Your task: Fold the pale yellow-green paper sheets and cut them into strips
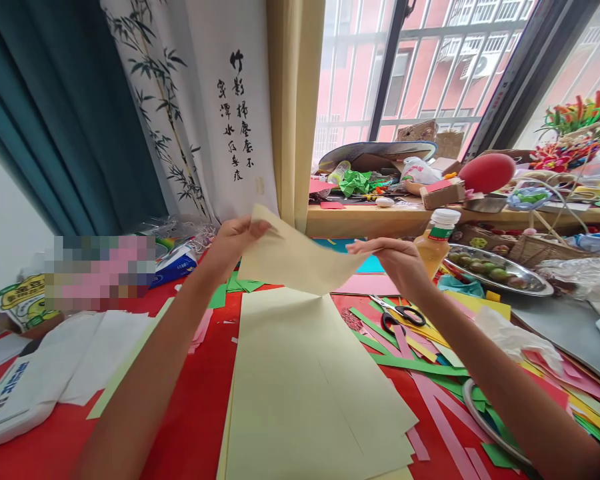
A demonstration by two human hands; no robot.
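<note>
Both hands hold a pale yellow sheet of paper (290,257) up in the air, and it sags between them. My left hand (237,237) pinches its upper left corner. At the right end, the fingers of my right hand (393,257) are closed on the sheet's edge. Below lies a stack of pale yellow-green paper (300,387) on the red tabletop (190,400), its lower right corners fanned out unevenly. The raised sheet hangs over the far end of that stack. Black-handled scissors (405,315) rest to the right among cut strips.
Pink and green paper strips (420,365) litter the right side. Beyond my right hand stand a white-capped bottle (437,240) and a metal tray of fruit (500,270). A white wipes pack (20,400) lies at left. A cluttered windowsill (370,217) runs along the back.
</note>
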